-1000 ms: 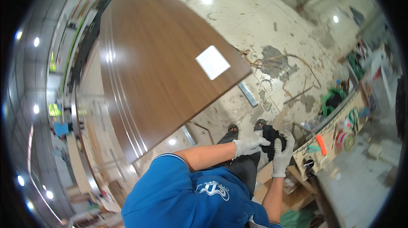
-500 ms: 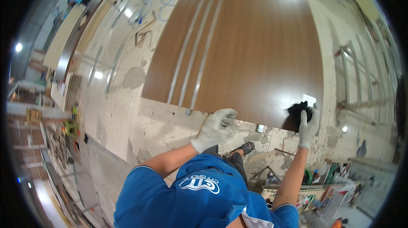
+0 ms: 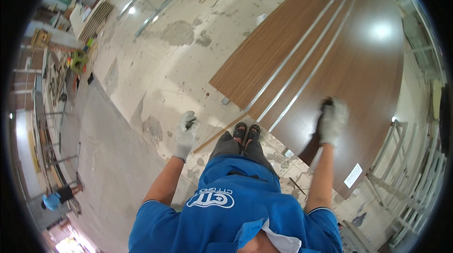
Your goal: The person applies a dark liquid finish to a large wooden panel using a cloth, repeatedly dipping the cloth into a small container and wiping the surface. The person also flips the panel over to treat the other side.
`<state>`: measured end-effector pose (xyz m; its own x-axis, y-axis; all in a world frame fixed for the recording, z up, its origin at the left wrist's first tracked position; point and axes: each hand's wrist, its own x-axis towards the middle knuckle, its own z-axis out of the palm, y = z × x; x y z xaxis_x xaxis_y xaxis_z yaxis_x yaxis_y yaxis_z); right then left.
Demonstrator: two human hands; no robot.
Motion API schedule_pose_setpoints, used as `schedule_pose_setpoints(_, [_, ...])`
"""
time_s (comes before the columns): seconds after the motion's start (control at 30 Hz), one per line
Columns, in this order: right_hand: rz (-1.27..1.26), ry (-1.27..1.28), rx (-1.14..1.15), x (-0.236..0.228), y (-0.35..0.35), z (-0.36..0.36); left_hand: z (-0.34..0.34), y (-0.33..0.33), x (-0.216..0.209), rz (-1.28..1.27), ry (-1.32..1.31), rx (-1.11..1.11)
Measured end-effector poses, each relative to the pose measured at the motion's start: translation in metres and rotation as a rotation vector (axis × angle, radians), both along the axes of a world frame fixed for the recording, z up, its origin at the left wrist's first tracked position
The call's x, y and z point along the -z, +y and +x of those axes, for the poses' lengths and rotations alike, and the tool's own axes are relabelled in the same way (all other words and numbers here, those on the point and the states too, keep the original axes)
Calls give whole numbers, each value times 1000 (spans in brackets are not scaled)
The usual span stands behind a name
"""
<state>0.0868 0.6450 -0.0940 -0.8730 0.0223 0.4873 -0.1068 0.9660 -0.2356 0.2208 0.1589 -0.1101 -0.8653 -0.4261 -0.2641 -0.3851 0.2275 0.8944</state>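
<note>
While your right hand (image 3: 335, 122) sweeps into a blur over the brown panel (image 3: 365, 81), it looks closed around a black cloth (image 3: 326, 105), whose dark edge shows on its left side. You can't tell from this view whether the cloth touches the surface. The panel lies flat ahead of you and to your right, with three silvery strips (image 3: 310, 52) running along it and a white label (image 3: 353, 175) near its close right corner. Your left hand (image 3: 187, 131), gloved in pale fabric, hangs over the floor (image 3: 141, 85), fingers loosely curled and apart from the thumb. Your sandals (image 3: 239, 132) stand side by side by the panel's near edge, just beside a thin stick (image 3: 218, 133).
</note>
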Motion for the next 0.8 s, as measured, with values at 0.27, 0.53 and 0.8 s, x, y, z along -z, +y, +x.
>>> schedule_pose_setpoints(0.27, [-29, -102, 143, 7, 0, -86, 26, -42, 42, 133, -119, -223])
schedule_pose_setpoints(0.53, [-17, -252, -355, -12, -271, -85, -68, -162, 75, 96, -199, 69])
schedule_pose_setpoints(0.8, [-30, -125, 1099, -14, -150, -96, -148, -357, 21, 43, -218, -55])
